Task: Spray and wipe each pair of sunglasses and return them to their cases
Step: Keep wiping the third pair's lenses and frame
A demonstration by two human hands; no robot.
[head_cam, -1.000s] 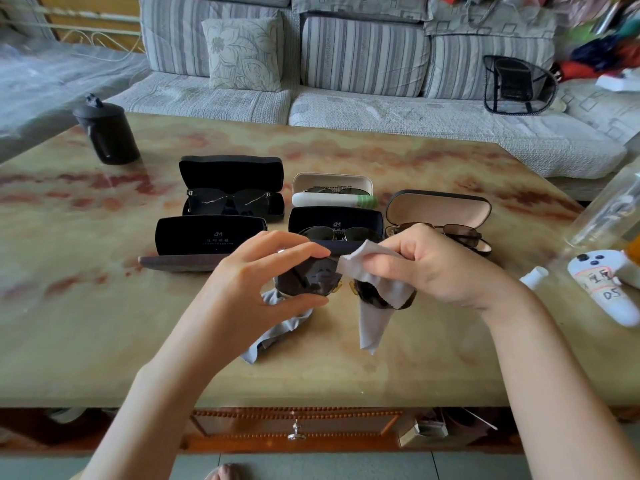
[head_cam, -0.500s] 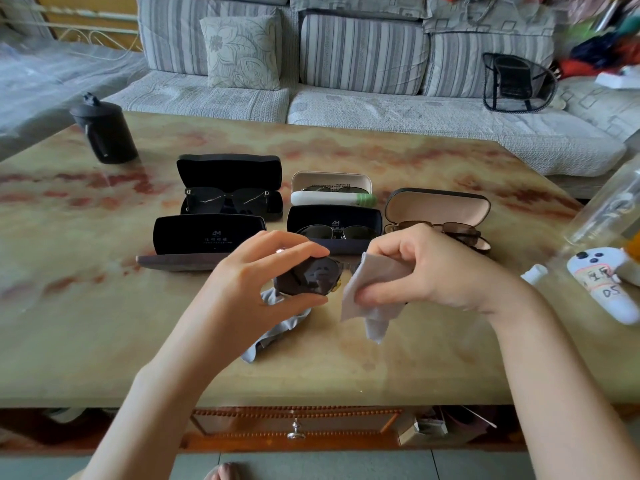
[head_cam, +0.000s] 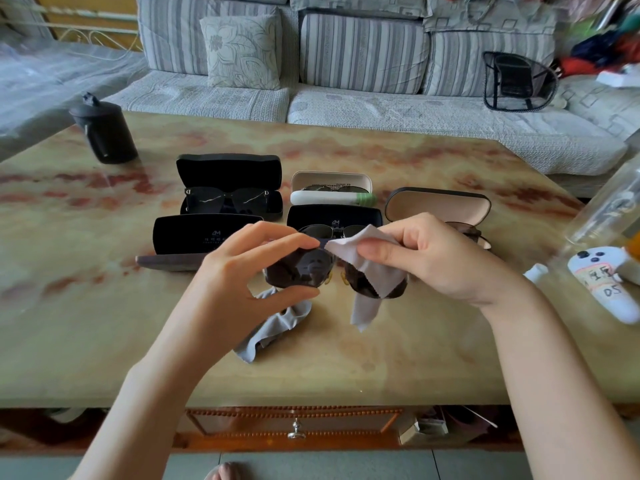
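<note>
While the left hand (head_cam: 242, 271) pinches one dark lens of the sunglasses (head_cam: 301, 271) between fingers above and thumb below, I see the right hand (head_cam: 440, 261) gripping a pale cloth (head_cam: 367, 268) folded over the other lens, thumb on the cloth; the pair hangs above the middle of the tabletop (head_cam: 104, 323), nearer its front edge than the open cases (head_cam: 228, 171); a grey cloth (head_cam: 273, 327) lies beneath the left hand.

I'm at my marbled greenish-tan coffee table (head_cam: 104, 323) with its little wooden drawer (head_cam: 294, 427) underneath, a grey striped sofa (head_cam: 363, 53) with a floral cushion (head_cam: 242, 50) behind it, pale floor tiles (head_cam: 346, 465) below, soft even light.
</note>
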